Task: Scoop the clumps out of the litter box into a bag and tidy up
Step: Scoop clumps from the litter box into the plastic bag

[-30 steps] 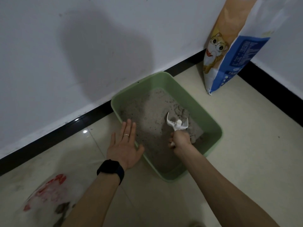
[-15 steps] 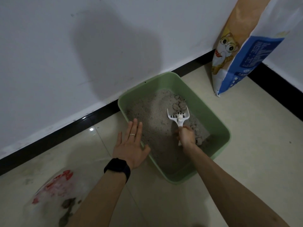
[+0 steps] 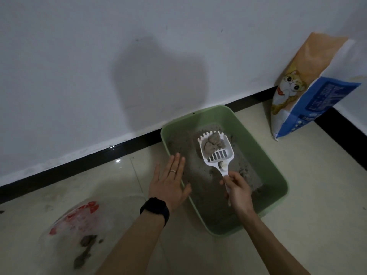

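Green litter box (image 3: pixel 258 155) stands on the floor (image 3: pixel 307 195) by the wall (image 3: pixel 79 76). Our right hand (image 3: pixel 238 190) grips the white scoop (image 3: pixel 215 161) by its handle; clumps (image 3: pixel 213 144) sit in it, above the box. Our left hand (image 3: pixel 168 185) lies flat, fingers straight, at the left rim.

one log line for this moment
right hand: holds scoop | scoop: clumps aboard, over box | left hand: open, at box rim | bag: left of box
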`<state>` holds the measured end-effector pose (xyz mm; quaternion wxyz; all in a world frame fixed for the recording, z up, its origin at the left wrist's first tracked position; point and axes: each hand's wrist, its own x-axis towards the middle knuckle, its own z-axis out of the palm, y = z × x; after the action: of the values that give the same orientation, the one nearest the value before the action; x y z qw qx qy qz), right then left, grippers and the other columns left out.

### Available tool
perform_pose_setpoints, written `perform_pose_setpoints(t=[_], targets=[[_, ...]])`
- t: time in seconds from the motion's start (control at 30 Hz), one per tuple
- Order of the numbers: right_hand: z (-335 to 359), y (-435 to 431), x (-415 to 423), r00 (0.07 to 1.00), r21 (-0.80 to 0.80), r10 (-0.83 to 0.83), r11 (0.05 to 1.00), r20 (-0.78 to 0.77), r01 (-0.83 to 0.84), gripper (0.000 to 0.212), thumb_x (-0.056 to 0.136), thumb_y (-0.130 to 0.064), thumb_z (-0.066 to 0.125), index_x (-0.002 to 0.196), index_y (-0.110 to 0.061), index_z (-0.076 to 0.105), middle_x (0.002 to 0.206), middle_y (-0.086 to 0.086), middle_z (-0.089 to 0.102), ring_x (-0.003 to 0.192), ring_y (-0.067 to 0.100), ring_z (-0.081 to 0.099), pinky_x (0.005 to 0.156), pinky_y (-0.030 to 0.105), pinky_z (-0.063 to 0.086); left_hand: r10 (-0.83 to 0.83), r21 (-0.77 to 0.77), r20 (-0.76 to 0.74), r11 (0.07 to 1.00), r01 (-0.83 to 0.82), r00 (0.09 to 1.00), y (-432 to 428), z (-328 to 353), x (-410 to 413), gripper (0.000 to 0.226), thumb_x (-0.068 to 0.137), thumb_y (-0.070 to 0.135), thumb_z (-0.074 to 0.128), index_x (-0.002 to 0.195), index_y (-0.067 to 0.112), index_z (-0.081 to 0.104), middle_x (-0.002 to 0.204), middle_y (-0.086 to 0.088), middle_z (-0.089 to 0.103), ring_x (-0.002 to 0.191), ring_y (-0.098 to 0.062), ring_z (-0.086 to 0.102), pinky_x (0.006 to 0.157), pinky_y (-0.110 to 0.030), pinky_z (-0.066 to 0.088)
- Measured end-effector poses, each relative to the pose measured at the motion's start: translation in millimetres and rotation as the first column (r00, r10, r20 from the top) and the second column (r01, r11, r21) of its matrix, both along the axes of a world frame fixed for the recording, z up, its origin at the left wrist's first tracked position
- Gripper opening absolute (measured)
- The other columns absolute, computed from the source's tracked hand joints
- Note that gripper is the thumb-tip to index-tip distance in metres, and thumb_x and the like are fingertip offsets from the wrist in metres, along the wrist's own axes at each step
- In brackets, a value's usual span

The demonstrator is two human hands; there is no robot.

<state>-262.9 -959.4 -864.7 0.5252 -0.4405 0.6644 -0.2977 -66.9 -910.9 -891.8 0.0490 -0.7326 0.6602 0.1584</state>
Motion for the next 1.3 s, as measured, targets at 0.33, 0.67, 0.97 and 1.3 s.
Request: perform_pose_setpoints(t=[0.33, 0.67, 0.97, 1.3], targets=[[-3.1, 16.7, -0.7, 1.0, 0.067, 0.004, 0.998, -0.023, -0.003, 0.02, 0.099, -0.015, 0.052, 0.086, -0.006, 0.064, 0.057, -0.002, 0.054, 0.045, 0.016, 0.044, 0.038, 0.024, 0.03, 0.003, -0.023, -0.044, 1.0, -0.004, 0.999, 17.7, 2.7, 8.8, 0.081, 0.087, 0.071, -0.005, 0.149, 0.024, -0.028, 0.154, 0.007, -0.037, 0.146, -0.011, -0.025, 0.118, -0.045, -0.014], [1.2, 29.0, 5.8, 0.999, 0.029, -0.005, 1.0, -0.039, 0.006, 0.024, 0.099, -0.014, 0.052, 0.08, -0.006, 0.064, 0.05, -0.001, 0.047, 0.046, 0.02, 0.042, 0.036, 0.019, 0.029, -0.013, 0.021, -0.066, 1.0, 0.014, 0.998, 13.0, 2.6, 10.6, 0.081, 0.091, 0.07, 0.002, 0.15, 0.022, -0.026, 0.156, 0.005, -0.034, 0.148, -0.012, -0.019, 0.122, -0.047, -0.004], [20.4, 42.9, 12.3, 0.997, -0.021, 0.076, 0.997, -0.014, -0.076, 0.02, 0.099, -0.014, 0.053, 0.087, -0.009, 0.067, 0.058, 0.003, 0.053, 0.05, 0.02, 0.042, 0.04, 0.023, 0.03, -0.037, 0.036, -0.02, 0.999, 0.037, 0.999, 29.2, 14.0, 56.5, 0.077, 0.094, 0.066, 0.005, 0.155, 0.023, -0.014, 0.163, 0.006, -0.016, 0.15, -0.013, -0.011, 0.122, -0.044, -0.004], [13.6, 98.0, 72.6, 0.928, -0.024, 0.355, 0.935, 0.111, -0.355, 0.013, 0.096, -0.007, 0.056, 0.092, -0.009, 0.069, 0.064, -0.001, 0.061, 0.049, 0.014, 0.042, 0.044, 0.023, 0.035, 0.359, 0.247, 0.042, 0.9, -0.358, 0.932, 153.2, 21.9, 203.0, 0.074, 0.1, 0.059, 0.024, 0.156, 0.025, -0.01, 0.165, 0.002, -0.006, 0.151, -0.019, 0.0, 0.122, -0.044, 0.004]])
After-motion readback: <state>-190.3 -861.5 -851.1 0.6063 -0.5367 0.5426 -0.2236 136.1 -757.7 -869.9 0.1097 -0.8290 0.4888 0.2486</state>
